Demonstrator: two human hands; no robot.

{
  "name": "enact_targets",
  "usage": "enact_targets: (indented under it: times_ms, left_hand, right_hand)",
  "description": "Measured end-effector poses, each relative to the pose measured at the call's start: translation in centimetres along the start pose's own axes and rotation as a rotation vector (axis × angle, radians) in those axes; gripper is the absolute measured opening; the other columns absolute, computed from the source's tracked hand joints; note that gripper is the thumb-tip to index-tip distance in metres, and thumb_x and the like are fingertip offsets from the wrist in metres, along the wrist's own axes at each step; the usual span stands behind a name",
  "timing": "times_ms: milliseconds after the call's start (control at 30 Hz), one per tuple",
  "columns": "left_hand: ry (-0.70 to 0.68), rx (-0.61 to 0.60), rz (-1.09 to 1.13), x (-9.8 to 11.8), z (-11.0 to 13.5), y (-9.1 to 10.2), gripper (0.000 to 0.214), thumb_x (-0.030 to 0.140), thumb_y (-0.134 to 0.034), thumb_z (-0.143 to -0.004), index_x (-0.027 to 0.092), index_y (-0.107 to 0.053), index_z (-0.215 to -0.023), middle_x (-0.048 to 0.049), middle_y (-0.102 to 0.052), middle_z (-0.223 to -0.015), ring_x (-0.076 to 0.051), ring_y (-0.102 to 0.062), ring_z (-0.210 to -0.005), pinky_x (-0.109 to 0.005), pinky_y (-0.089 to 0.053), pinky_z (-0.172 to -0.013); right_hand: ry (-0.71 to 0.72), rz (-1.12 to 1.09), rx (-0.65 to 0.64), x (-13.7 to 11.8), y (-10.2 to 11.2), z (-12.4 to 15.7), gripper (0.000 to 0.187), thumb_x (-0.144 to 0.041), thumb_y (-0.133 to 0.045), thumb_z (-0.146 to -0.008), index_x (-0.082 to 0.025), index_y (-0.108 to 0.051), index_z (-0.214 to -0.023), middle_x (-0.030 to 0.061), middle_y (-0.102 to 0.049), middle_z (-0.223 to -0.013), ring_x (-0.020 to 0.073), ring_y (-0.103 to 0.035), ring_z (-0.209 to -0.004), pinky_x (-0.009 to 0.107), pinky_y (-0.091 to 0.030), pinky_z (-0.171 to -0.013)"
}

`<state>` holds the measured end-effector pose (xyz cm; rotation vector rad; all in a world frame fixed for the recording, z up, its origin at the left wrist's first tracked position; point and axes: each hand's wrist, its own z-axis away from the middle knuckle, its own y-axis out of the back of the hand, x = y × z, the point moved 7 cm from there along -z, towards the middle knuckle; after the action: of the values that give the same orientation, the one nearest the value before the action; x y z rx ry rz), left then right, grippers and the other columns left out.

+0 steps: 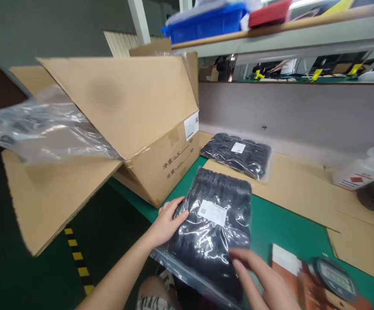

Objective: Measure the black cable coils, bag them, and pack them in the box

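Note:
A clear plastic bag of bundled black strands or cords [215, 234], with a white label [212, 212], lies over the green table's front edge. Its lower end, with a strip of plain film, overhangs the edge. My left hand [169, 221] is closed around the bag's left edge, thumb on top. At the lower right, my right hand [261, 280] has its fingers stretched over the bag, with fingertips at its surface; motion blurs them slightly. A second similar black bag [238, 153], also labelled, lies farther back on cardboard.
An open cardboard box [170, 168] stands at the left, flaps spread, clear plastic liner [57, 129] hanging out. A digital gauge [333, 277] sits at the lower right. A white bottle [361, 170] stands at the right. Above runs a shelf with a blue bin [206, 23].

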<state>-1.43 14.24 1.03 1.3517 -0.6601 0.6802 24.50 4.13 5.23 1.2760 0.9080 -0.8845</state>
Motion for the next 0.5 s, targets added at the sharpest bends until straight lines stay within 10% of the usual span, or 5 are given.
enact_targets:
  times_ms: [233, 500]
  left_hand:
    - [-0.028, -0.120, 0.024, 1.8, -0.5, 1.0, 0.052, 0.040, -0.057, -0.086, 0.025, -0.053, -0.136, -0.0077, -0.057, -0.137, -0.028, -0.046, -0.127, -0.043, -0.031, -0.109]
    - [-0.102, -0.285, -0.078, 3.4, 0.5, 2.0, 0.056, 0.042, -0.050, -0.088, 0.021, -0.049, -0.140, -0.0080, -0.052, -0.144, -0.033, -0.047, -0.126, -0.052, -0.032, -0.108]
  right_hand:
    - [0.262, 0.680, -0.214, -4.7, -8.6, -16.4, 0.049, -0.032, -0.030, -0.100, -0.013, -0.043, -0.143, 0.0114, -0.039, -0.152, 0.0280, -0.026, -0.145, 0.051, -0.018, -0.118]
    - [0.249, 0.853, -0.335, -5.2, -10.0, -17.8, 0.053, -0.038, -0.032, -0.098, -0.019, -0.038, -0.147, 0.0076, -0.033, -0.155, 0.0280, -0.024, -0.145, 0.053, -0.021, -0.117]
